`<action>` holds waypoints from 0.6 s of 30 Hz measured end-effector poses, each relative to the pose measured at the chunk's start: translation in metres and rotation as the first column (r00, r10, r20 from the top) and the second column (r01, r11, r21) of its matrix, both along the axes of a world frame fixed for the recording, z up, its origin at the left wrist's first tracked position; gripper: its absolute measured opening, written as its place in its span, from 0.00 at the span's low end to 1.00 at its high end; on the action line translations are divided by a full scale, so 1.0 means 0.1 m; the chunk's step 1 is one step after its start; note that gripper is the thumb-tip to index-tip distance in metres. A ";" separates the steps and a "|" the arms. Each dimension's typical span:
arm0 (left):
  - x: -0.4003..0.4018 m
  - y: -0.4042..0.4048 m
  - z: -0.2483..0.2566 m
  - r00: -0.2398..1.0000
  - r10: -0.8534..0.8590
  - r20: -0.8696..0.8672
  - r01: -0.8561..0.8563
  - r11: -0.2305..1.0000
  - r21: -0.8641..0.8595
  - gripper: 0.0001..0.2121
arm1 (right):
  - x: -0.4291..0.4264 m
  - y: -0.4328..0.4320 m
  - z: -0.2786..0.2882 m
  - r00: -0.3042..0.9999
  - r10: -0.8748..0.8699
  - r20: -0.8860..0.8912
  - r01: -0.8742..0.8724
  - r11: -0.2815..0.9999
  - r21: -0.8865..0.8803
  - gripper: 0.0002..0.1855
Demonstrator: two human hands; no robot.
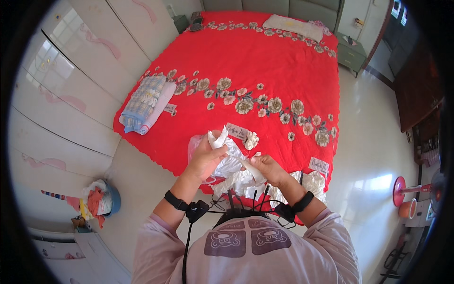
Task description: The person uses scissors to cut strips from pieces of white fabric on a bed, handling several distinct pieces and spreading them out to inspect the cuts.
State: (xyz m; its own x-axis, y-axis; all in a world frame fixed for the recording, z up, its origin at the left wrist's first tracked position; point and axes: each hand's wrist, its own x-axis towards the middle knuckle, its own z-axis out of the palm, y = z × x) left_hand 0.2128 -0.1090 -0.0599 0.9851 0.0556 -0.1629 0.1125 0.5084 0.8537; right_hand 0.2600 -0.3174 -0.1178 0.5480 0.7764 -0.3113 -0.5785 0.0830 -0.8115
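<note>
Over the near edge of a red floral bedspread [205,60], my left hand [206,156] grips a piece of white paper or thin cloth [217,139] that stands up from the fingers. A narrow strip of white material runs from it to my right hand [267,168], which pinches it between thumb and fingers. Below my hands lie crumpled white sheets [244,184] and a clear plastic bag [194,145] with white material in it. A small crumpled white wad [252,140] rests just beyond. More crumpled white material [314,183] is at the bed's near right corner.
Folded blankets [145,101] lie on the bed's left side, a pillow [292,26] at its far end. White wardrobe doors [71,78] line the left. A blue bin [112,198] with cloths stands on the floor at left, a pink fan [399,191] at right. Black cables hang near my wrists.
</note>
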 end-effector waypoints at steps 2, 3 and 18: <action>-0.01 0.05 -0.10 0.998 0.010 -0.059 -0.004 0.994 0.108 0.13 | 0.00 0.04 0.04 0.913 0.202 0.353 -0.199 0.979 -0.046 0.14; -0.01 0.07 -0.15 0.995 0.013 -0.094 0.002 0.988 0.155 0.15 | 0.01 0.04 0.04 0.813 0.293 0.504 -0.285 0.954 -0.096 0.16; -0.68 1.58 -1.59 0.842 0.366 -0.397 -0.314 0.930 0.191 0.11 | 0.32 -0.64 -1.24 0.980 0.165 0.109 -0.121 0.937 -0.329 0.12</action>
State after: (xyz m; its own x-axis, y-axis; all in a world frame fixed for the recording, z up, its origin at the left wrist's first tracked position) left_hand 0.1446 0.0485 -0.2193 0.7401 0.4178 -0.5269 0.3100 0.4832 0.8188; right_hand 0.2915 -0.3812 -0.2423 0.4921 0.7213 -0.4875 -0.4504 -0.2683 -0.8516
